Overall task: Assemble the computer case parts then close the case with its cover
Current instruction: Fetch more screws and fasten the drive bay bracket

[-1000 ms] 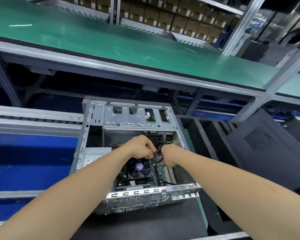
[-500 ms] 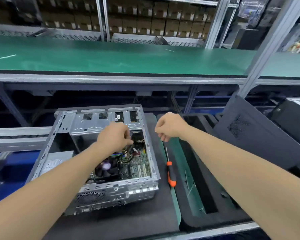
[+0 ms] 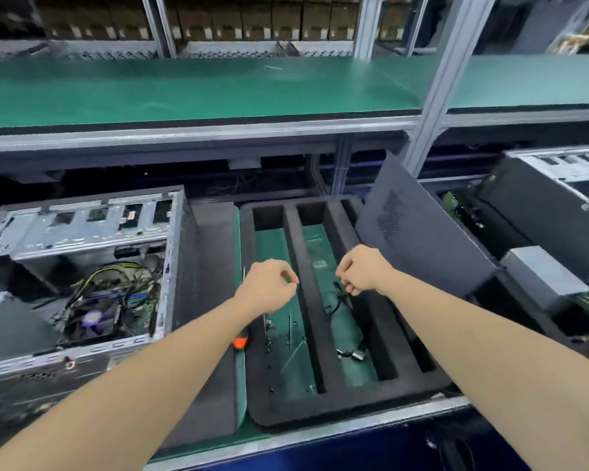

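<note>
Both sets of fingers are curled loosely, thumb tips near forefingers, and I can't see anything pinched in either. The left hand (image 3: 267, 288) hovers over the left compartment of the black foam tray (image 3: 320, 407), above a scatter of small screws (image 3: 269, 334). The right hand (image 3: 363, 274) hangs over the middle compartment, just above a thin black cable (image 3: 337, 299); whether its fingertips touch that cable I cannot tell. A second short cable with metal plugs (image 3: 352, 354) lies nearer in the same slot.

The cable looks light and floppy, so I'd take it by a plug end rather than mid-length. The screws are tiny and would slip easily; a fingertip pinch suits them. The open computer case (image 3: 82, 232) sits to the left on the table (image 3: 354, 426), motherboard and fan exposed. Its sheet-metal edges look stiff and sharp, so better gripped by the frame. The dark side cover (image 3: 419, 239) leans upright at the tray's right: broad, thin, probably flexing a little, best held by opposite edges.

Half a second ago the left hand was inside the case among the wires and the right hung over the case's right edge. Now both have left the case for the tray, and the view has swung right. The orange-handled screwdriver (image 3: 241, 342) lies between case and tray as before, now partly under the left forearm.
</note>
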A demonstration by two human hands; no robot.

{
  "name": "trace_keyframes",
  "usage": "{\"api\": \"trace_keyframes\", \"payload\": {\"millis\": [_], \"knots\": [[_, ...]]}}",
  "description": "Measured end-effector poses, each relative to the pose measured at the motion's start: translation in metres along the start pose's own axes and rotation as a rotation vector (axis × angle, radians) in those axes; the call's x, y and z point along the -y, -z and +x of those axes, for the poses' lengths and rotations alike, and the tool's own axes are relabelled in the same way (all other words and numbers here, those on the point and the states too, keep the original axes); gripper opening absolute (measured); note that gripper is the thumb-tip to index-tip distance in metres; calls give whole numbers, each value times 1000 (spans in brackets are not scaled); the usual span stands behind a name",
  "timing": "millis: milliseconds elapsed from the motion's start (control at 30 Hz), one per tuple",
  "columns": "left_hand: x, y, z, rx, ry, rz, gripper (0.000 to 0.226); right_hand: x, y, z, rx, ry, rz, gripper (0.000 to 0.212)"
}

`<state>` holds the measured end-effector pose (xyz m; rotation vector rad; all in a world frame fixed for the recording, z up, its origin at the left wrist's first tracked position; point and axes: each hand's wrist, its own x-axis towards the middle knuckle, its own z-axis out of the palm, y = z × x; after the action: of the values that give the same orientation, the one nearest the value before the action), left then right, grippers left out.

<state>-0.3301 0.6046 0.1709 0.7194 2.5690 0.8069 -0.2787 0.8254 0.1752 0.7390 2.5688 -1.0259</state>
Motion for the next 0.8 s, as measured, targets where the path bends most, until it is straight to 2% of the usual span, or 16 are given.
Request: {"api": "trace_keyframes", "payload": {"millis": [200,433,467,533,633,733,800], "knots": [[2,-54,17,9,102,-86,21,-56,-41,24,81,123,-418,37],[23,-77,35,5,101,-104,24,-85,-112,55,366,96,-815,60],[26,-79,37,8,91,-106,24,-90,-118,55,381,108,-893,59],[30,-84,38,26,78,-105,25,-99,-125,52,335,164,-1001,41],[34,-88,39,45,80,-96,25,-107,-125,50,346,224,-1062,29],[34,-87,40,39,79,-98,25,-93,-109,49,465,214,-1034,15],[32,-84,42,24,88,-110,24,-81,-89,48,422,241,-914,13]]}}
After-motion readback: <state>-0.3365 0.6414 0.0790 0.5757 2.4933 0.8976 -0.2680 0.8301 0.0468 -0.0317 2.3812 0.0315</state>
